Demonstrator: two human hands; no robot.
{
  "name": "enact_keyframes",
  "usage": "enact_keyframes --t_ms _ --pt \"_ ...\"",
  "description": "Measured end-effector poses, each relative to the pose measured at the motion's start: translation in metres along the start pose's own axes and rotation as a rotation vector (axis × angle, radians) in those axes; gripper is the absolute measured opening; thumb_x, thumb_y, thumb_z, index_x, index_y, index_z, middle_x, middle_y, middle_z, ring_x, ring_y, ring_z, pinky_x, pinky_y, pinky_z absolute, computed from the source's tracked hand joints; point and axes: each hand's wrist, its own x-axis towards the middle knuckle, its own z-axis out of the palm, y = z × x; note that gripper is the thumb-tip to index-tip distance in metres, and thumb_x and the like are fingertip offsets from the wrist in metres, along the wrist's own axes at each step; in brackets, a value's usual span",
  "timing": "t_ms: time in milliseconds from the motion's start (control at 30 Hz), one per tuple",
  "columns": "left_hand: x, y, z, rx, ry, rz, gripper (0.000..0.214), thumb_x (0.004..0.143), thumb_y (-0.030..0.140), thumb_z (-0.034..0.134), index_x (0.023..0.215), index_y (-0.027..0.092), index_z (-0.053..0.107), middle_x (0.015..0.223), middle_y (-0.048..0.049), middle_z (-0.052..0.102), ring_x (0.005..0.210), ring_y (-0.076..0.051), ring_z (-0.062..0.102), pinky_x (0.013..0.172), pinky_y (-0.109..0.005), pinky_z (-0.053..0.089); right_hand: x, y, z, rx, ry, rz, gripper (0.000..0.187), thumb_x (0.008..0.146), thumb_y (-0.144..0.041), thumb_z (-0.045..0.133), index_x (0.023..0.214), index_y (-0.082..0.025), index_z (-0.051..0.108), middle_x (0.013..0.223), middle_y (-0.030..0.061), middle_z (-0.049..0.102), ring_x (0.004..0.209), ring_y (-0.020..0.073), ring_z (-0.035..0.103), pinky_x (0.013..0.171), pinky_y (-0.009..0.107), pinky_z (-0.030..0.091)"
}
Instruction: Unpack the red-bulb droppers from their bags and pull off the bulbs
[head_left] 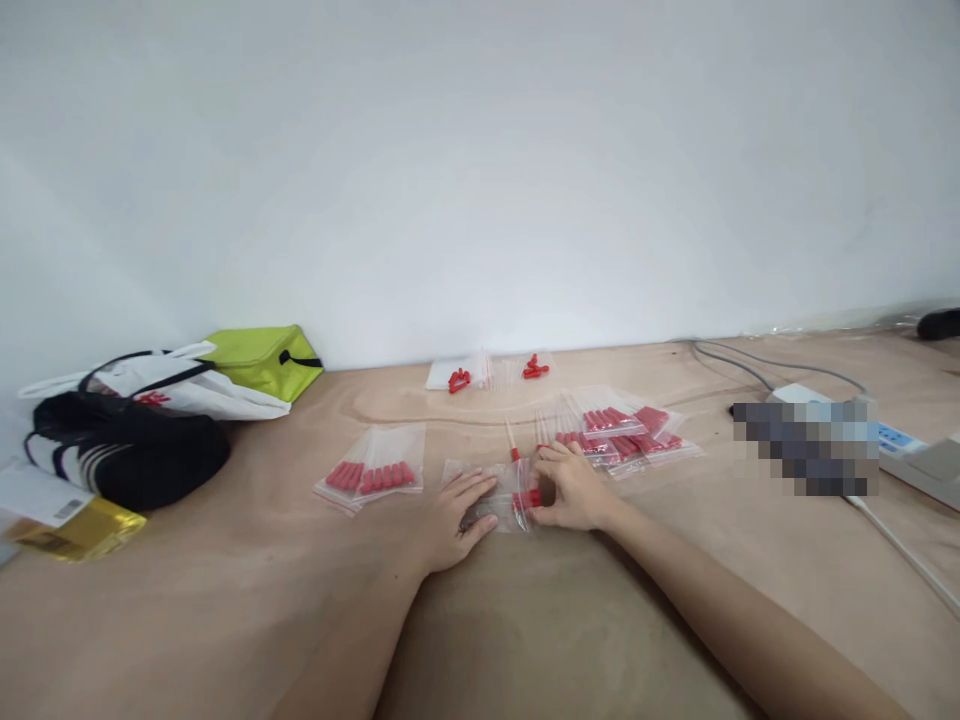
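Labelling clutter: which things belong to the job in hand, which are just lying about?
Likely the job, judging by the hands:
clear bag under the left hand
red pieces by the right hand
left filled bags
right filled bags
rear red bits

Apparently just lying about:
lime-green bag
white bag
black striped item
gold packet
power strip

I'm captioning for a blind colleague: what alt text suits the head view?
A person's left hand rests on a clear plastic bag while the right hand touches red pieces at one end. Filled bags lie to the left, a pile to the right.
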Motion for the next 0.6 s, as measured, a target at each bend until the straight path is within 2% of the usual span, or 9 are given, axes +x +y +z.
enact_keyframes --t_ms 100,200,333,400,500,600 --pt "0.0 0.0 0.001 0.004 0.012 -0.008 0.044 0.082 0.037 0.045 0.124 0.023 0.043 0.128 -0.003 0.047 0.121 -0.018 0.038 0.105 -0.04 0.027 0.001 0.007 -0.004 0.306 -0.06 0.03 0.014 0.061 -0.023 0.062 0.069 -0.018 0.051 0.066 -0.0028 0.055 0.062 0.0115 0.05 0.065 0.027 0.038" --pt "0.0 0.001 -0.001 -0.002 0.033 -0.016 0.044 0.081 0.038 0.046 0.122 0.022 0.045 0.127 -0.0041 0.049 0.12 -0.019 0.04 0.103 -0.04 0.03 0.003 0.017 -0.008 0.647 -0.084 0.094 0.016 0.068 -0.027 0.06 0.075 -0.018 0.049 0.067 -0.0027 0.056 0.058 0.0092 0.051 0.055 0.022 0.04" --pt "0.001 0.001 -0.001 -0.002 0.076 -0.027 0.036 0.086 0.036 0.037 0.117 0.022 0.05 0.121 -0.004 0.054 0.116 -0.018 0.044 0.099 -0.038 0.034 0.004 0.035 -0.022 0.937 -0.044 0.168 0.027 0.067 -0.038 0.064 0.08 -0.018 0.049 0.07 -0.0018 0.058 0.06 0.0099 0.056 0.06 0.025 0.046" --pt "0.002 0.0 0.0 0.017 0.117 -0.043 0.035 0.088 0.035 0.032 0.114 0.022 0.053 0.118 -0.0034 0.056 0.113 -0.017 0.046 0.098 -0.036 0.036 0.004 0.045 -0.032 0.997 0.041 0.197 0.029 0.067 -0.039 0.064 0.081 -0.019 0.049 0.072 -0.0009 0.059 0.064 0.011 0.058 0.063 0.028 0.047" --pt "0.002 -0.004 0.004 0.084 0.197 -0.11 0.035 0.088 0.036 0.032 0.11 0.023 0.056 0.114 -0.0026 0.059 0.109 -0.018 0.049 0.096 -0.037 0.037 0.005 0.056 -0.045 0.962 0.239 0.208 0.031 0.066 -0.04 0.065 0.082 -0.019 0.049 0.074 0.0002 0.06 0.067 0.0117 0.058 0.064 0.028 0.048" --pt "0.002 -0.005 0.006 0.189 0.269 -0.231 0.035 0.088 0.038 0.032 0.107 0.025 0.058 0.114 -0.003 0.059 0.108 -0.021 0.049 0.091 -0.04 0.039 0.007 0.056 -0.041 0.834 0.422 0.194 0.028 0.068 -0.038 0.064 0.083 -0.019 0.05 0.074 0.0016 0.062 0.066 0.0121 0.058 0.062 0.027 0.048"
